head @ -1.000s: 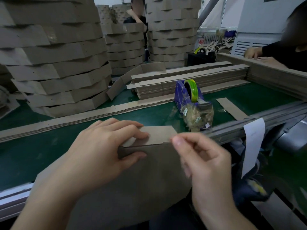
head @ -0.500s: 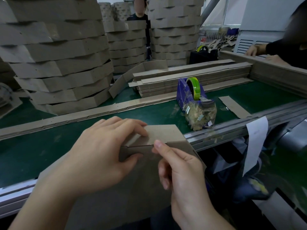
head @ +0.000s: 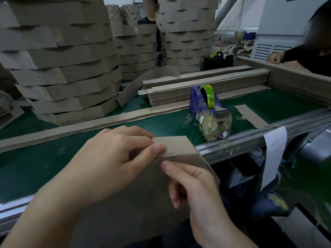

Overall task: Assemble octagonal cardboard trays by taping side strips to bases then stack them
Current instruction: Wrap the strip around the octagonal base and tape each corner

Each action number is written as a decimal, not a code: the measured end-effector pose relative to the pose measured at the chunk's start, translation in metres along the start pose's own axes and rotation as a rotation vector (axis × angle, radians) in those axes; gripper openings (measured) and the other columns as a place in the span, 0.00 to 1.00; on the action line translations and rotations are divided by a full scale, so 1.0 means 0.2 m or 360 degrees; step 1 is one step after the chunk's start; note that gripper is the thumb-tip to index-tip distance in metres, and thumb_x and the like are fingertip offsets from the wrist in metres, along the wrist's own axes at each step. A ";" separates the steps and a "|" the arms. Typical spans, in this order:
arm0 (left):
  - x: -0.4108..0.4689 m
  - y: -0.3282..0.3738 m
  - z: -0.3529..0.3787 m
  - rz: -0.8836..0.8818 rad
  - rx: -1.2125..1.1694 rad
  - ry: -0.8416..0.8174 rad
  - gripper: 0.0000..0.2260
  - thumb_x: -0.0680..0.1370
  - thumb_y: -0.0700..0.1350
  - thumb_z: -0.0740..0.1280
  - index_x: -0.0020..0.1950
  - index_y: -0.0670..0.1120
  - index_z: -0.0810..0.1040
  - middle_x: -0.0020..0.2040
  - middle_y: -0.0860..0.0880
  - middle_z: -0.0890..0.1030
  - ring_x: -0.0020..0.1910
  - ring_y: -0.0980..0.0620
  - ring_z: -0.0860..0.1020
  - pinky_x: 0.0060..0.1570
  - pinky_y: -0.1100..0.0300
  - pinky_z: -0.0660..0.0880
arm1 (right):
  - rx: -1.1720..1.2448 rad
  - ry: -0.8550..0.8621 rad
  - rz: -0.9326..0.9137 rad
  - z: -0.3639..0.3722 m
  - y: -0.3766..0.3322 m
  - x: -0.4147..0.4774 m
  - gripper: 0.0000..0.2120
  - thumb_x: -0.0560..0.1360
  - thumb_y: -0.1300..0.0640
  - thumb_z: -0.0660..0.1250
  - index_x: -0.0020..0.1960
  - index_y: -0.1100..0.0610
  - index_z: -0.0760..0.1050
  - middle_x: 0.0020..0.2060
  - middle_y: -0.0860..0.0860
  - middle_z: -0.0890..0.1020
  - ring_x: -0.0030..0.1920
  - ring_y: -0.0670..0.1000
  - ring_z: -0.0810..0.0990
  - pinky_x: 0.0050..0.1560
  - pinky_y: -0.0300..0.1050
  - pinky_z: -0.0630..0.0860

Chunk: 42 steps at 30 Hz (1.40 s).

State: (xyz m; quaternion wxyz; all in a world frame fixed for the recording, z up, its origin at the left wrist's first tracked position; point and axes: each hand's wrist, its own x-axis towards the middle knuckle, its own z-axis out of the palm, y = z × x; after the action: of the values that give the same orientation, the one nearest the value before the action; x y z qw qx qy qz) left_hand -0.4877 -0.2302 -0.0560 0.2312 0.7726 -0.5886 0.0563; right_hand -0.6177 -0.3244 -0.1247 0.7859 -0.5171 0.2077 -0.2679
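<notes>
Side strip point(head: 176, 145), seemingly light, stiff card: I pinch its seam edge with left hand point(head: 111, 161) fingers point(head: 141, 134), right hand point(head: 195, 190) forefinger pressing base point(head: 134, 208).

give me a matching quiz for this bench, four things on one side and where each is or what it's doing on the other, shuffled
Things
1. tape dispenser
2. stacked trays
3. white paper slip
4. left hand

Place or state
a. hangs from the metal rail at the right
b. pinches the side strip
c. stands on the green belt, beyond the hands
d. piled high at the far left

Pairs: 1-c, 2-d, 3-a, 4-b
</notes>
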 end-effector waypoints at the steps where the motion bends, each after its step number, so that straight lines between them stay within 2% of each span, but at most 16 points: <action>1: 0.01 0.02 0.01 -0.0024 0.0089 0.0088 0.19 0.74 0.68 0.55 0.45 0.62 0.82 0.50 0.66 0.79 0.49 0.62 0.78 0.46 0.54 0.75 | -0.0002 -0.0022 0.0004 0.00 0.00 0.00 0.16 0.56 0.44 0.72 0.38 0.52 0.86 0.18 0.52 0.71 0.18 0.46 0.65 0.20 0.35 0.61; 4: 0.01 0.05 0.06 -0.0066 0.0234 0.0323 0.18 0.72 0.70 0.62 0.36 0.59 0.81 0.43 0.63 0.81 0.41 0.57 0.80 0.37 0.58 0.72 | -0.0004 -0.0066 0.0046 0.00 0.01 0.01 0.17 0.56 0.43 0.72 0.39 0.52 0.86 0.19 0.53 0.72 0.19 0.47 0.65 0.21 0.35 0.61; 7: 0.02 0.04 0.09 -0.0082 0.0183 0.0397 0.19 0.70 0.72 0.62 0.35 0.59 0.81 0.42 0.62 0.82 0.40 0.56 0.81 0.32 0.55 0.76 | 0.0005 -0.0130 0.0186 -0.01 0.02 0.03 0.16 0.57 0.41 0.70 0.37 0.51 0.85 0.21 0.54 0.73 0.21 0.49 0.67 0.23 0.38 0.61; 11: 0.03 0.02 0.10 -0.0022 0.0183 0.0416 0.18 0.69 0.68 0.59 0.35 0.59 0.82 0.42 0.62 0.82 0.41 0.55 0.81 0.32 0.53 0.78 | 0.0081 -0.0267 0.0398 -0.04 0.01 0.06 0.18 0.56 0.41 0.67 0.39 0.48 0.86 0.24 0.54 0.75 0.22 0.49 0.68 0.24 0.38 0.62; 18: 0.02 0.02 0.10 0.0102 0.0216 0.0455 0.16 0.70 0.65 0.61 0.35 0.57 0.83 0.42 0.61 0.83 0.40 0.53 0.82 0.31 0.52 0.78 | 0.0180 -0.0430 0.0612 -0.09 0.00 0.08 0.18 0.59 0.43 0.65 0.40 0.51 0.86 0.28 0.55 0.78 0.22 0.49 0.69 0.25 0.37 0.65; 21: 0.02 0.02 0.10 0.0112 0.0229 0.0487 0.16 0.71 0.63 0.62 0.35 0.56 0.83 0.42 0.60 0.83 0.40 0.53 0.82 0.31 0.52 0.78 | 0.0069 -0.0513 0.0770 -0.13 0.05 0.07 0.24 0.59 0.41 0.64 0.44 0.57 0.86 0.31 0.54 0.81 0.22 0.49 0.70 0.25 0.37 0.65; 23: 0.00 0.01 0.10 0.0084 0.0218 0.0517 0.16 0.71 0.63 0.62 0.35 0.55 0.84 0.42 0.60 0.84 0.41 0.53 0.83 0.31 0.53 0.79 | -0.0025 -0.0473 0.0834 -0.14 0.12 0.04 0.29 0.57 0.42 0.63 0.48 0.60 0.84 0.30 0.53 0.81 0.21 0.49 0.71 0.23 0.37 0.63; 25: -0.02 -0.01 0.08 0.0088 0.0224 0.0527 0.16 0.71 0.62 0.63 0.36 0.55 0.84 0.44 0.58 0.84 0.42 0.53 0.83 0.32 0.52 0.79 | -0.0014 -0.0368 0.0660 -0.14 0.15 0.02 0.26 0.57 0.44 0.66 0.46 0.60 0.83 0.27 0.53 0.78 0.20 0.49 0.71 0.22 0.37 0.61; 27: -0.03 -0.03 0.07 0.0143 0.0276 0.0490 0.15 0.71 0.62 0.64 0.39 0.53 0.85 0.47 0.57 0.84 0.44 0.51 0.83 0.33 0.51 0.79 | 0.0060 -0.0140 0.0198 -0.16 0.12 0.02 0.16 0.60 0.47 0.69 0.40 0.58 0.83 0.23 0.52 0.74 0.19 0.49 0.68 0.20 0.36 0.58; 29: -0.05 -0.05 0.06 0.0191 0.0324 0.0439 0.15 0.71 0.62 0.64 0.41 0.53 0.84 0.49 0.56 0.83 0.46 0.51 0.82 0.35 0.51 0.79 | 0.0026 0.0175 -0.0343 -0.22 0.06 0.06 0.14 0.65 0.44 0.68 0.36 0.56 0.83 0.21 0.50 0.72 0.19 0.48 0.68 0.21 0.35 0.62; 31: -0.06 -0.06 0.05 0.0203 0.0422 0.0381 0.15 0.71 0.63 0.64 0.45 0.54 0.83 0.51 0.57 0.82 0.48 0.51 0.82 0.36 0.54 0.79 | -0.0299 0.0451 -0.0785 -0.29 0.00 0.12 0.08 0.72 0.49 0.67 0.39 0.51 0.83 0.27 0.48 0.77 0.27 0.46 0.74 0.28 0.34 0.70; 32: -0.07 -0.06 0.04 0.0195 0.0489 0.0337 0.16 0.71 0.63 0.64 0.47 0.55 0.83 0.51 0.57 0.82 0.49 0.51 0.81 0.36 0.56 0.78 | -0.0564 0.0500 -0.0892 -0.33 -0.01 0.16 0.06 0.75 0.53 0.67 0.43 0.47 0.83 0.34 0.46 0.80 0.34 0.44 0.77 0.35 0.32 0.72; 34: -0.08 -0.06 0.03 0.0202 0.0588 0.0287 0.15 0.72 0.63 0.69 0.52 0.56 0.82 0.52 0.56 0.80 0.48 0.49 0.81 0.36 0.55 0.76 | -0.1052 0.0431 -0.0875 -0.39 -0.02 0.24 0.10 0.78 0.57 0.66 0.50 0.42 0.80 0.47 0.44 0.79 0.48 0.41 0.77 0.46 0.29 0.71; 36: -0.08 -0.06 0.02 0.0186 0.0617 0.0175 0.19 0.68 0.60 0.74 0.57 0.57 0.81 0.53 0.56 0.80 0.49 0.48 0.81 0.37 0.53 0.77 | -0.1185 0.0243 -0.0668 -0.40 0.01 0.30 0.08 0.79 0.56 0.64 0.52 0.46 0.80 0.51 0.44 0.77 0.56 0.41 0.75 0.51 0.28 0.68; 39: -0.08 -0.07 -0.03 0.0111 0.0558 0.0033 0.24 0.64 0.58 0.76 0.58 0.60 0.79 0.53 0.58 0.78 0.49 0.49 0.80 0.39 0.55 0.75 | -0.1206 0.0137 -0.0659 -0.38 0.07 0.32 0.08 0.80 0.52 0.62 0.47 0.47 0.79 0.49 0.42 0.78 0.55 0.41 0.76 0.54 0.36 0.69; 42: -0.05 -0.01 -0.04 0.0135 0.0661 0.0062 0.18 0.64 0.63 0.72 0.49 0.57 0.79 0.47 0.58 0.79 0.42 0.50 0.80 0.38 0.59 0.68 | -0.1167 0.0194 -0.0765 -0.31 0.11 0.29 0.09 0.79 0.43 0.59 0.44 0.44 0.76 0.44 0.40 0.77 0.51 0.41 0.76 0.51 0.37 0.70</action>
State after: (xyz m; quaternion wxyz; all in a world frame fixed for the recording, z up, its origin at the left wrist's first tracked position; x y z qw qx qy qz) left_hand -0.4880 -0.2178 -0.0528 0.0758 0.7769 -0.5917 0.2012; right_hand -0.6062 -0.3975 -0.1708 0.4521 -0.7786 0.2088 -0.3818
